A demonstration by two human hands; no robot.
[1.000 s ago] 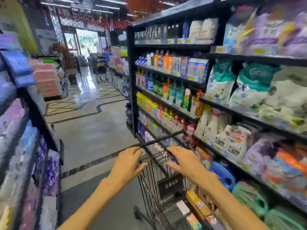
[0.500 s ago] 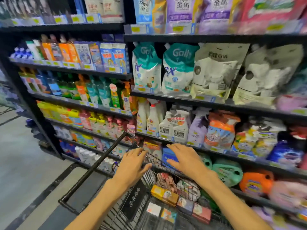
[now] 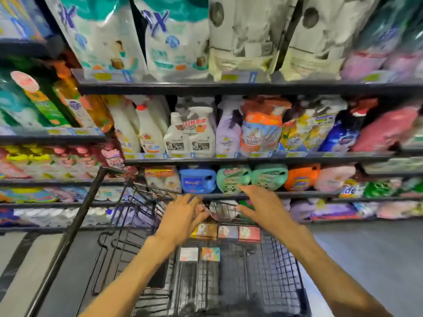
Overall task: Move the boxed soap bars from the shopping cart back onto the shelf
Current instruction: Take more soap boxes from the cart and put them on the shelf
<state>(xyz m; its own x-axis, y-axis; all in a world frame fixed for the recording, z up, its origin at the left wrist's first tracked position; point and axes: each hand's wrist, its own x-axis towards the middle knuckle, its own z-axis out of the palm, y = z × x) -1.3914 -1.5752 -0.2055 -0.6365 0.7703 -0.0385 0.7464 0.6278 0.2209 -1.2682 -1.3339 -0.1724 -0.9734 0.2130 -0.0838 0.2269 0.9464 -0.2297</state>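
A black wire shopping cart stands in front of me against the shelving. Several boxed soap bars lie on its floor: a row with an orange box, a purple box and a red box near the far wall, and a white box beside a colourful box closer to me. My left hand hovers over the far end of the cart with fingers spread, holding nothing. My right hand reaches forward over the cart's far rim, fingers straight, empty.
Black store shelves filled with detergent bottles, spray bottles and refill bags rise behind the cart. Blue, green and orange jugs sit just beyond my hands. The cart's handle bar slants at the left. Grey floor shows at the right.
The view swung from the aisle to face the shelves and tilted down into the cart. Both hands left the cart's rim and now hover over the soap boxes.
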